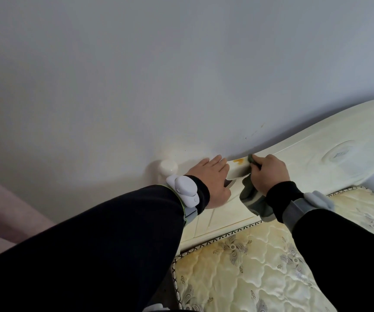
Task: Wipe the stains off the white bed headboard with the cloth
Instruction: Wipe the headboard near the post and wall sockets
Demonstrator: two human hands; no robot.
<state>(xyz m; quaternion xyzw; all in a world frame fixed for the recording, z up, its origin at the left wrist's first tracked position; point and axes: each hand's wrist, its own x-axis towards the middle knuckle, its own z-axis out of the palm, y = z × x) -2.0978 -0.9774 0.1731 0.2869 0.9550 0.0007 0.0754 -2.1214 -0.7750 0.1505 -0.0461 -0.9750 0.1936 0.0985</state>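
The white headboard (316,152) curves up to the right along the wall. A yellow-orange stain (238,161) sits on its upper edge. My right hand (269,173) grips a grey-green cloth (252,199) and presses a bunched corner of it against the edge just right of the stain; the rest of the cloth hangs below the hand. My left hand (211,179) rests with straight fingers on the headboard's top edge just left of the stain.
A round white post knob (168,167) ends the headboard at the left. A cream quilted mattress (260,266) with patterned trim lies below. The pale wall (181,75) rises behind. Something pink (5,212) lies at the far left.
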